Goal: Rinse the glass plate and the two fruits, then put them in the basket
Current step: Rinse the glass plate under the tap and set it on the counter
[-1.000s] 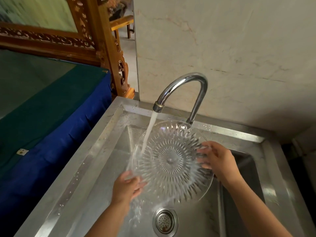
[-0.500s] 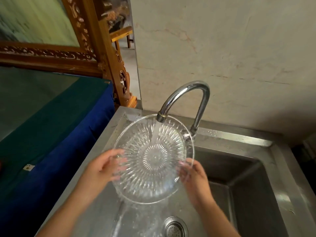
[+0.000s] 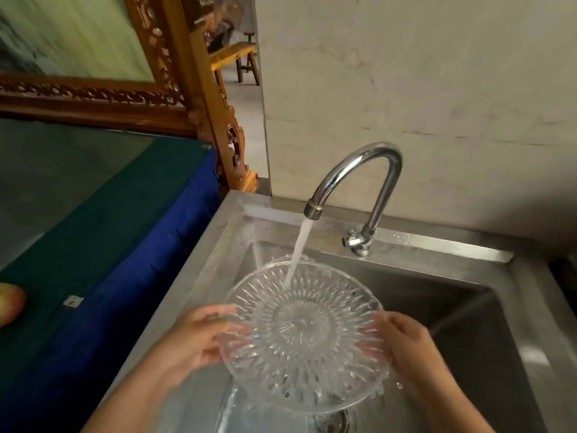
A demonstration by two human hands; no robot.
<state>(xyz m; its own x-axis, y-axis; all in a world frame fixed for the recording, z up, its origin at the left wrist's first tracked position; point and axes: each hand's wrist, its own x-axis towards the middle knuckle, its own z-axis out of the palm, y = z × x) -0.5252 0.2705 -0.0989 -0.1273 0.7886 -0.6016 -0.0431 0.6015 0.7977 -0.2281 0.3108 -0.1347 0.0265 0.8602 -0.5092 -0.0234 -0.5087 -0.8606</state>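
You have two hands in view — left hand (image 3: 199, 339), right hand (image 3: 406, 342) — one glass plate (image 3: 306, 332) between them, one tap (image 3: 359, 185), one fruit (image 3: 9, 303) far left.

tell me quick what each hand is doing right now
Left hand: closed on the left rim of the glass plate, held under the running water.
Right hand: closed on the plate's right rim.

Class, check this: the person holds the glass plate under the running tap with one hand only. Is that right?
Not quite. The head view shows both hands on the glass plate: the left hand and the right hand grip opposite edges. It is under the running tap.
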